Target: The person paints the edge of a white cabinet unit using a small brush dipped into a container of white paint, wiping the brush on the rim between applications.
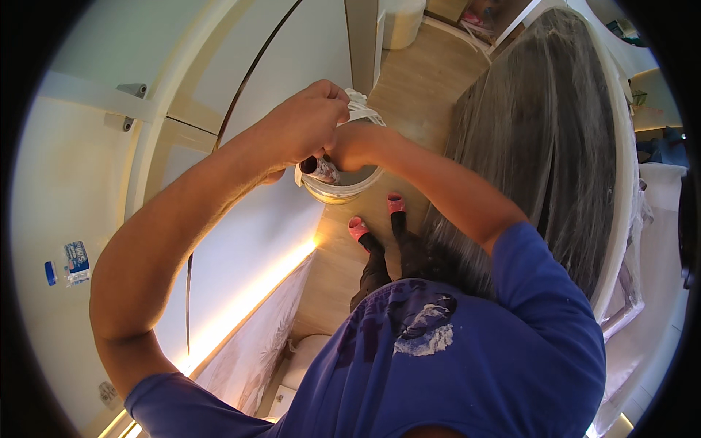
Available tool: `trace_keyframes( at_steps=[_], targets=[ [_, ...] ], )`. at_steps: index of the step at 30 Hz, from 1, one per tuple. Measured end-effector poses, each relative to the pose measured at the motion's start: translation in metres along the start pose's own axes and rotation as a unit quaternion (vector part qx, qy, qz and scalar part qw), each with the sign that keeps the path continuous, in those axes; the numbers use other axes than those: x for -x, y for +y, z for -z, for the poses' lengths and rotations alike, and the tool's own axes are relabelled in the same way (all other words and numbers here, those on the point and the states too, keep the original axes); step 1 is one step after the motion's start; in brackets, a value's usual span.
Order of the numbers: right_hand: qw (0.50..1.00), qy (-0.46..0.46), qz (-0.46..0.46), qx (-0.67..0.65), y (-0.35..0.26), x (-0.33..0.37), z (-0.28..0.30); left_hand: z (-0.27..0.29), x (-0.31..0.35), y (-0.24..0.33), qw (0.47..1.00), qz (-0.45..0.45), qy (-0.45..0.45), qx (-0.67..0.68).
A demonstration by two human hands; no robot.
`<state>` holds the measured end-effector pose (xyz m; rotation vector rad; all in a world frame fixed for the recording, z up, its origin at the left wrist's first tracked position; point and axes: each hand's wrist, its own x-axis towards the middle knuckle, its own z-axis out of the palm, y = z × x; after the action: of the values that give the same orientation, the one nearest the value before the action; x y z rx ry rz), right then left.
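Both my hands meet above a round white bucket [337,196]. My left hand [312,120] is closed, its fingers curled near a crumpled white cloth-like piece [359,104]; what it grips is hidden. Bent inward at the wrist, my right hand [352,146] is also closed and close against the left, with its fingertips mostly covered. A tube-shaped thing with a mottled pattern and a dark open end [321,170] leans at the bucket's mouth, just below my hands. Grey shows inside the bucket, partly hidden by my right hand.
Tall white panels [270,80] stand on the left, with a glowing light strip [255,285] low down. On the right is a large dark piece wrapped in clear plastic [537,146]. My red shoes [358,228] stand on the wood-look floor [420,87] near the bucket.
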<state>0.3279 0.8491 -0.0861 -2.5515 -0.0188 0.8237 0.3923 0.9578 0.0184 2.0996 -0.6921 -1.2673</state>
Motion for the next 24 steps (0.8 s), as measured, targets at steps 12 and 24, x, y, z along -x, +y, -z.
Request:
trace_keyframes(
  at_steps=[12,24],
  targets=[
    [0.996,0.086,0.031,-0.007,0.001,0.013,-0.012,-0.001,0.000,-0.004,0.999,-0.012,-0.011,-0.036],
    [0.863,0.385,0.053,-0.324,0.046,0.132,-0.048,0.005,0.000,0.004,0.998,-0.031,-0.012,-0.051]
  ],
)
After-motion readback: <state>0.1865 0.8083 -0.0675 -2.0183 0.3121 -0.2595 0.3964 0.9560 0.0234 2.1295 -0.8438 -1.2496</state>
